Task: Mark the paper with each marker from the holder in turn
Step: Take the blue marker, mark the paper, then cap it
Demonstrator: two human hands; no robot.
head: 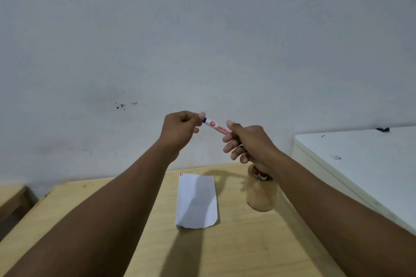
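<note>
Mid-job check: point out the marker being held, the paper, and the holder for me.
marker (215,126): head view, on the white barrel between the two hands.
paper (198,202): head view, on the middle of the sheet.
holder (261,198): head view, on its front wall.

Stained white wall (202,40), wooden table (247,243)

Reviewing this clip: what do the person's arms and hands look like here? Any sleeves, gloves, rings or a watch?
Both forearms are bare from the bottom of the frame up to the wrists; no sleeves show. The left hand and right hand are bare too: no gloves, and no watch, bracelet or ring that I can make out. The fingernails are short and unpainted.
</note>
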